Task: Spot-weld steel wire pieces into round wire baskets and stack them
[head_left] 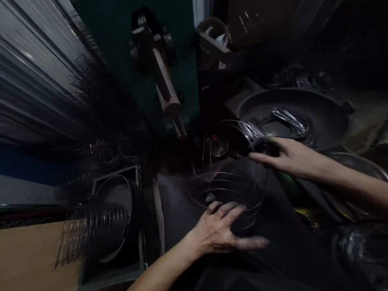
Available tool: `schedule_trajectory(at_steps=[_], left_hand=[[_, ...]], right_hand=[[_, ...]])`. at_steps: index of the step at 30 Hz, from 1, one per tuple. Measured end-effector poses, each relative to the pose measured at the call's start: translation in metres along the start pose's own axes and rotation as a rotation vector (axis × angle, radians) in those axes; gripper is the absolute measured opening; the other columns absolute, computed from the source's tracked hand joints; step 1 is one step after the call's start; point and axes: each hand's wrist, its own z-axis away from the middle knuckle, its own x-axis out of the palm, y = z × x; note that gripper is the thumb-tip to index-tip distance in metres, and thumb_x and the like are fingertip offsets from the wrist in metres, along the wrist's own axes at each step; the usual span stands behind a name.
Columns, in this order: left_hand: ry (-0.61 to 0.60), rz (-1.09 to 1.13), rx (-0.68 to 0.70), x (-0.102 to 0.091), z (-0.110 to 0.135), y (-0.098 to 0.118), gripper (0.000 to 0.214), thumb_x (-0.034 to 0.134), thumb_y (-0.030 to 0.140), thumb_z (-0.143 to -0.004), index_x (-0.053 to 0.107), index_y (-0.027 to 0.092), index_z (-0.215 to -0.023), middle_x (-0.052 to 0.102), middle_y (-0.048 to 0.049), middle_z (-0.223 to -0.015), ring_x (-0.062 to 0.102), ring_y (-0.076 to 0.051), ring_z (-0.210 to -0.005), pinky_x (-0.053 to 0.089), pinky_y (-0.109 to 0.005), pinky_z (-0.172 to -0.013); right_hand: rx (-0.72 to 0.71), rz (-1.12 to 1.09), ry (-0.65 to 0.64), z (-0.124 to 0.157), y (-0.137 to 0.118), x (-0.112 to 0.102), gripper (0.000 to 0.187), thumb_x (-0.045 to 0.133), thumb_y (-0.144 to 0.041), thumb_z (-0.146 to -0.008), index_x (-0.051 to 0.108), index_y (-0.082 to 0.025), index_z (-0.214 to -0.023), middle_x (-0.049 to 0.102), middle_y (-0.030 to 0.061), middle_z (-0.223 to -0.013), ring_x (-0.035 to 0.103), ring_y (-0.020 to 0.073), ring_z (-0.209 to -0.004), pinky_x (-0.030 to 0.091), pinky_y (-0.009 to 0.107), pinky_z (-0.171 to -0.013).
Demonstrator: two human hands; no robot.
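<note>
The picture is dark and smeared by motion. My left hand [222, 230] lies with its fingers spread on a stack of thin wire rings [230, 191] over a dark surface in front of me. Farther back, my right hand [289, 157] reaches left, its fingers closed round a dark end from which a bundle of shiny wire strands [251, 131] fans out. Just left of that hand stands a small round bowl [220, 144]. What exactly the right hand grips is hard to make out.
A big dark pan [326, 118] with shiny wire loops [293, 121] sits behind the right hand. A green machine with a lever arm [164, 79] stands at the back. A wire coil [100, 233] lies in a tray [112, 276] beside a wooden tabletop [9, 255]. Corrugated sheet [18, 60] fills the left.
</note>
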Motion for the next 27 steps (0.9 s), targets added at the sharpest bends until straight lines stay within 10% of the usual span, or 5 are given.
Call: schedule_trajectory(at_steps=[4, 8, 13, 20, 27], left_hand=[[0.337, 0.28, -0.376, -0.036, -0.015, -0.033, 0.084, 0.067, 0.046, -0.078, 0.021, 0.034, -0.147, 0.045, -0.0101, -0.141, 0.047, -0.028, -0.126, 0.039, -0.044, -0.101], [0.289, 0.489, -0.821, -0.055, -0.021, -0.075, 0.088, 0.066, 0.056, -0.076, 0.023, 0.027, -0.147, 0.037, -0.0129, -0.147, 0.034, -0.028, -0.138, 0.031, -0.045, -0.112], [0.317, 0.863, -1.074, -0.058, -0.025, -0.044, 0.049, 0.051, 0.05, -0.089, 0.051, 0.022, -0.13, 0.069, -0.0032, -0.085, 0.065, -0.014, -0.081, 0.052, -0.028, -0.08], [0.27, 1.526, -1.139, -0.002, -0.08, 0.001, 0.058, 0.051, 0.057, -0.086, 0.057, 0.014, -0.125, 0.06, 0.0022, -0.059, 0.032, -0.001, -0.031, 0.03, -0.016, -0.037], [0.48, 1.187, -1.282, 0.003, -0.069, -0.035, 0.062, 0.048, 0.054, -0.089, 0.041, 0.02, -0.14, 0.063, 0.0007, -0.069, 0.045, -0.005, -0.04, 0.036, -0.018, -0.042]], right_hand=[[-0.079, 0.146, 0.042, 0.037, 0.011, -0.017, 0.05, 0.051, -0.059, -0.078, 0.065, -0.017, -0.101, 0.068, 0.0114, -0.086, 0.064, 0.0317, -0.077, 0.049, 0.041, -0.067], [-0.31, 0.126, -0.024, 0.035, 0.019, -0.01, 0.035, 0.041, -0.046, -0.088, 0.064, -0.02, -0.092, 0.069, 0.0089, -0.084, 0.065, 0.0271, -0.074, 0.048, 0.038, -0.069], [-0.413, 0.198, -0.161, -0.031, 0.025, 0.025, 0.034, 0.04, -0.038, -0.092, 0.065, -0.02, -0.107, 0.068, 0.0064, -0.081, 0.064, 0.0215, -0.073, 0.047, 0.031, -0.072], [-0.142, 0.326, -0.452, -0.122, 0.012, 0.129, 0.029, 0.045, -0.029, -0.095, 0.068, -0.017, -0.11, 0.069, 0.0088, -0.104, 0.065, 0.0199, -0.097, 0.046, 0.022, -0.08], [-0.025, 0.381, -0.427, -0.13, 0.02, 0.165, 0.032, 0.046, -0.028, -0.093, 0.068, -0.012, -0.111, 0.068, 0.0155, -0.105, 0.064, 0.0246, -0.1, 0.048, 0.026, -0.079]])
